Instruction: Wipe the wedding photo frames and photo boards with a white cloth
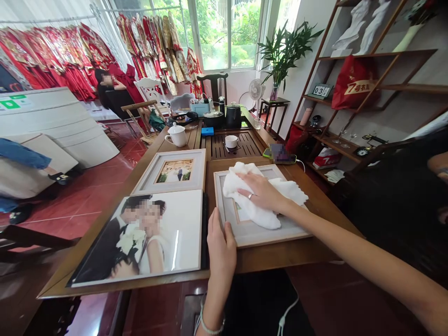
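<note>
A light grey picture frame lies flat on the wooden table in front of me. My right hand rests on a white cloth spread over the frame's glass, fingers stretched out and pressing the cloth down. My left hand grips the frame's near left corner, thumb on top. A large wedding photo print lies to the left, and a second grey frame lies behind it.
Farther back on the table stand a white mug, a small white cup, a black kettle and a phone. Wooden shelves line the right wall. Red garments hang at the back left, and a person sits near them.
</note>
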Action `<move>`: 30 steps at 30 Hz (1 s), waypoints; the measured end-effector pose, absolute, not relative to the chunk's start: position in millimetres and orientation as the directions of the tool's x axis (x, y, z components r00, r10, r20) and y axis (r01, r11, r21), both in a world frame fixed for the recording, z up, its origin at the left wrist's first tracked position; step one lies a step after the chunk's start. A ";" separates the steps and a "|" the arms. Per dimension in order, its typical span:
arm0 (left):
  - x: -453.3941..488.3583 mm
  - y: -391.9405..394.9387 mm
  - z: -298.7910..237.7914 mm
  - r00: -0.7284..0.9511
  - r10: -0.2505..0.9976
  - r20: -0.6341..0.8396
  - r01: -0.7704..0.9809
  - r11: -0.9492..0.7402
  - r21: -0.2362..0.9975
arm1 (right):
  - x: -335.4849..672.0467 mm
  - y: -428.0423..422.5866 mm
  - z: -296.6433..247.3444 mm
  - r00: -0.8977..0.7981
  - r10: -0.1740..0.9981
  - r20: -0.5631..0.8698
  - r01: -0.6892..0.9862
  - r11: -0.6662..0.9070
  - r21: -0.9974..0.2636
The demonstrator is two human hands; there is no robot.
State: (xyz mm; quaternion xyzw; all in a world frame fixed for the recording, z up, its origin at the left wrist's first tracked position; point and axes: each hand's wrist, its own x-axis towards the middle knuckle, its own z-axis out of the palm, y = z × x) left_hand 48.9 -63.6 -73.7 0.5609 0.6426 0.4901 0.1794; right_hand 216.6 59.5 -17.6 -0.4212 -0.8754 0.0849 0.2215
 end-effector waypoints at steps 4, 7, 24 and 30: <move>49.7 -64.9 -67.9 -0.321 0.905 0.279 0.522 -0.077 0.849 | 220.3 25.7 -10.2 -0.658 0.699 0.279 0.575 0.706 -0.414; 50.0 -66.6 -64.5 -0.342 0.910 0.235 0.464 -0.054 0.884 | 230.1 2.4 -0.1 -0.734 0.632 0.248 0.478 0.741 -0.472; 48.1 -69.7 -61.2 -0.315 0.929 0.196 0.370 -0.069 0.926 | 216.0 45.5 -11.1 -0.528 0.769 0.360 0.624 0.639 -0.450; 48.2 -63.5 -52.7 -0.284 0.936 0.207 0.446 -0.062 0.893 | 190.9 81.6 -14.5 -0.494 0.791 0.362 0.606 0.611 -0.509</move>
